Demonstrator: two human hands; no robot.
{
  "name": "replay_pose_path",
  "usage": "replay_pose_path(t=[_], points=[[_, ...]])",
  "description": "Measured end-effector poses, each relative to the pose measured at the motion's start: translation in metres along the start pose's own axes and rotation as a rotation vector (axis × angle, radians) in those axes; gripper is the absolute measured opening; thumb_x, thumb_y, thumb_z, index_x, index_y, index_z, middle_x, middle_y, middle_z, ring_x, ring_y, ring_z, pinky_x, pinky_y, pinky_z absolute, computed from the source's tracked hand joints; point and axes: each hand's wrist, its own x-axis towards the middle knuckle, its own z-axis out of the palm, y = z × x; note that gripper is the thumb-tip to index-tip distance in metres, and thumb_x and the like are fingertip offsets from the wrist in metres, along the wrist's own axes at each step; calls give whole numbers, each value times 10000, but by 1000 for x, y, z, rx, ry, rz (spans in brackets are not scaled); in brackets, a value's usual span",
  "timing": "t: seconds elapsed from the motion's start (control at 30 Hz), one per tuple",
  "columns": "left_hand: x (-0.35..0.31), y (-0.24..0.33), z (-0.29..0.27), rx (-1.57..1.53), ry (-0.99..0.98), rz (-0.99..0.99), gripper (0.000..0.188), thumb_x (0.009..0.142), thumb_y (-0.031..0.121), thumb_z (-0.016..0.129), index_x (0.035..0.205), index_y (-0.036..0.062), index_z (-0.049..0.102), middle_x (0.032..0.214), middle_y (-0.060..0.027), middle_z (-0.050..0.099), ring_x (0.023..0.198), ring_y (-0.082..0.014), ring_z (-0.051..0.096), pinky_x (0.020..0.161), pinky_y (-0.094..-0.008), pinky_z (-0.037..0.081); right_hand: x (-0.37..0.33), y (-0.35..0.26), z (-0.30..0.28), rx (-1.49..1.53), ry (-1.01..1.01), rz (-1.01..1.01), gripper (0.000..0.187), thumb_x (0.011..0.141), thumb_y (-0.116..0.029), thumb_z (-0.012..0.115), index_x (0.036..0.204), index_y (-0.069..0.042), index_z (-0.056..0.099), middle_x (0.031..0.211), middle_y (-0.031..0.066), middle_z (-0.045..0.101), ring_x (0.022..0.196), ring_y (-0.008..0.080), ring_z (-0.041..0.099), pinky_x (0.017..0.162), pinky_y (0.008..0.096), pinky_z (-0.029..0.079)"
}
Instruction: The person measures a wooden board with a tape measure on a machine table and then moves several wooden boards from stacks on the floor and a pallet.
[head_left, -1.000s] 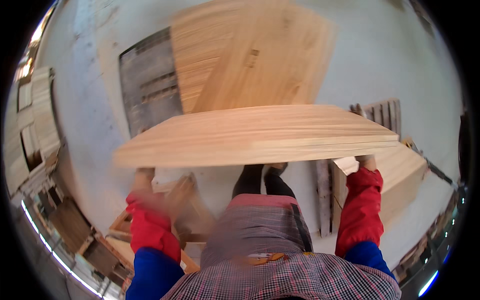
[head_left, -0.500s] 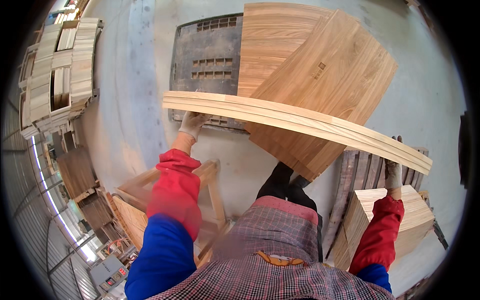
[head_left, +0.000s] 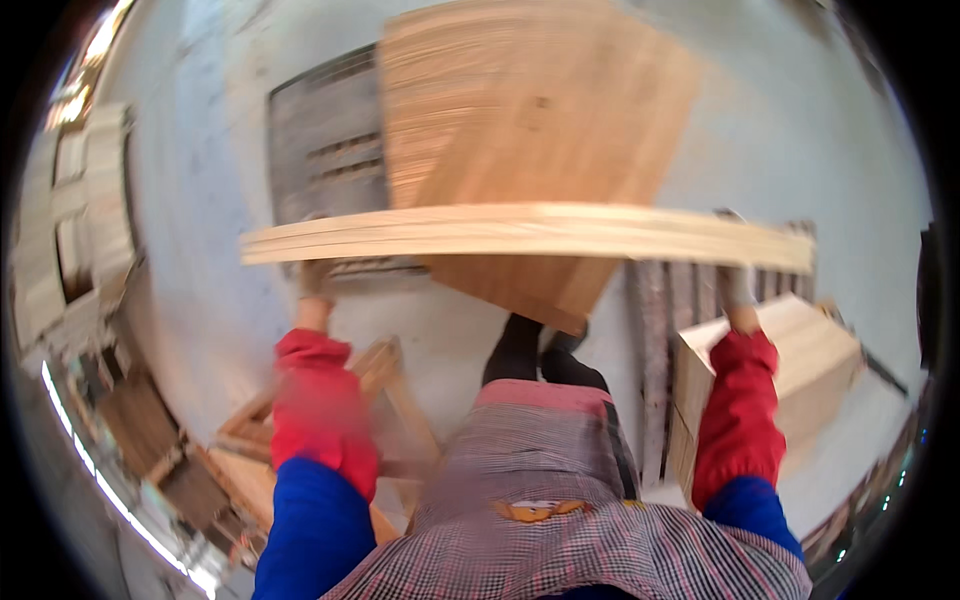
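A long stack of pale wooden boards (head_left: 530, 232) spans the view in front of me, edges toward me and nearly level. Near its left end my left hand (head_left: 314, 277) is closed around it, the fingers partly hidden by the wood. My right hand (head_left: 737, 285) grips the other end, with fingertips showing over the top edge. Both hands look gloved and are blurred. Beyond and below the boards lie brown wood-grain panels (head_left: 560, 120), the top one set at an angle; the held boards cover part of them.
A dark plastic pallet (head_left: 325, 125) sits under the panels. At right, a block of stacked boards (head_left: 800, 350) stands by a slatted wooden pallet (head_left: 655, 370). A wooden frame (head_left: 385, 385) is near my left forearm. More stacked wood (head_left: 105, 200) stands at far left.
The held boards have turned from sloping down at the right to nearly level, both hands still on them. The view has shifted, so the panels and pallet sit farther left.
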Motion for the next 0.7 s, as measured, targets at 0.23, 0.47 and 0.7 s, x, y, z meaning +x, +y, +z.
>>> replay_pose_path(t=[0.23, 0.47, 0.7], points=[[-61, 50, 15, 486, 43, -251, 543, 878, 348, 511, 1307, 60, 346, 1229, -102, 451, 1027, -210, 488, 875, -358, 416, -67, -49, -16, -866, 108, -11, 538, 836, -521, 495, 972, -7, 581, 881, 203, 617, 836, 342, 583, 727, 385, 434], [-202, 46, 7, 379, -62, -641, 736, 806, 579, 517, 1346, 116, 330, 1312, -74, 421, 1161, -250, 425, 959, -439, 357, -200, -44, -106, -1176, 147, 391, 663, 874, -586, 291, 921, -10, 618, 944, 240, 600, 938, 397, 544, 816, 428, 411], [-246, 38, 23, 417, -198, -557, 690, 828, 516, 531, 1303, 44, 365, 1231, -93, 477, 1064, -225, 489, 917, -370, 398, -340, -61, -152, -1143, 349, 503, 603, 898, -508, 270, 943, -17, 618, 991, 241, 587, 964, 406, 537, 840, 448, 414]])
